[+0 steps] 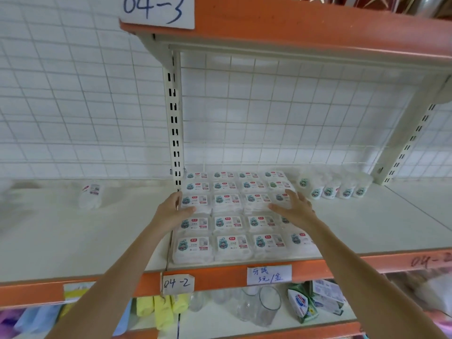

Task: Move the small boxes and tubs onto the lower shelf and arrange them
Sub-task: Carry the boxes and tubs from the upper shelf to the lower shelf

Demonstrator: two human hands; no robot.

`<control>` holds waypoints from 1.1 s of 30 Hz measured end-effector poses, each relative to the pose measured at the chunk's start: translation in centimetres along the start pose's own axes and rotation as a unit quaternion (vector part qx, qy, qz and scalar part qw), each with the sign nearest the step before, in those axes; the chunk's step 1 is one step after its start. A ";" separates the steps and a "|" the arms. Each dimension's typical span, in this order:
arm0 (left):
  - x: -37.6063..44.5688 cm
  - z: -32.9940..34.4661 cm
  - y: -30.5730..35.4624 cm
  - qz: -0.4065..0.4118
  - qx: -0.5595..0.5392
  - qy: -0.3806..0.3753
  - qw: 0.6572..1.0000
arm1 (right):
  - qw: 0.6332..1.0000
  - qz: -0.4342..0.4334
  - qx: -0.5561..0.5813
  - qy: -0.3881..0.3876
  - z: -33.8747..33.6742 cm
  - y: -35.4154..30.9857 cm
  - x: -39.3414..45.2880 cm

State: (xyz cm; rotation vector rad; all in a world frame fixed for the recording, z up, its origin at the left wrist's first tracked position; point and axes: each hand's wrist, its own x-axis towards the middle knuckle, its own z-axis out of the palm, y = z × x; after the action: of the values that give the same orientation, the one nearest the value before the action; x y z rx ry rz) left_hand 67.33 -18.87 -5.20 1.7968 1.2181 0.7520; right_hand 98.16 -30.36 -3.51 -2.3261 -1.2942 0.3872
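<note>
White small boxes (227, 226) lay in a tidy grid on the shelf (367, 223), both hands squaring them.

At the grid's left edge the left hand (172, 211) pressed against a middle-row box, thumb on its near side, fingers mostly straight. Over the right columns the right hand (294, 209) was flat, fingers spread, gripping nothing. Far right, the tubs (335, 187) stood bunched near the upright, and one stray pack (90, 195) lay well apart at left. Uneven sideways pressure could probably skew a row or ride one box over its neighbour.
</note>
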 end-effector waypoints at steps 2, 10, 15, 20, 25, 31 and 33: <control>-0.3 -0.3 0.8 0.015 0.003 -0.012 1.000 | 0.999 -0.009 -0.043 0.030 -0.3 -0.5 -0.8; -4.9 -3.0 1.9 0.175 0.230 0.080 0.954 | 0.955 -0.154 -0.198 0.155 -1.9 -1.7 -8.4; -11.7 -2.7 0.6 0.264 0.369 0.093 0.886 | 0.936 -0.224 -0.203 0.179 -0.4 -0.2 -15.6; -20.0 -1.2 -1.9 0.226 0.398 0.106 0.883 | 0.940 -0.219 -0.199 0.168 1.5 2.4 -22.6; -29.4 0.7 -4.5 0.174 0.366 0.106 0.908 | 0.953 -0.230 -0.167 0.107 3.4 5.4 -28.8; -39.4 0.4 -8.5 0.072 0.373 0.094 0.920 | 0.948 -0.266 -0.175 0.023 7.4 6.4 -34.2; -42.3 -1.1 -9.2 0.041 0.381 0.115 0.916 | 0.938 -0.297 -0.180 -0.005 9.0 4.9 -35.5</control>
State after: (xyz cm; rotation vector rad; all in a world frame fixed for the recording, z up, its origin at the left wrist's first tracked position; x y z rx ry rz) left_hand 47.41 -56.32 -13.96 2.4454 1.7657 0.5780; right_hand 79.21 -60.66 -12.78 -2.0437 -2.1209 -0.0444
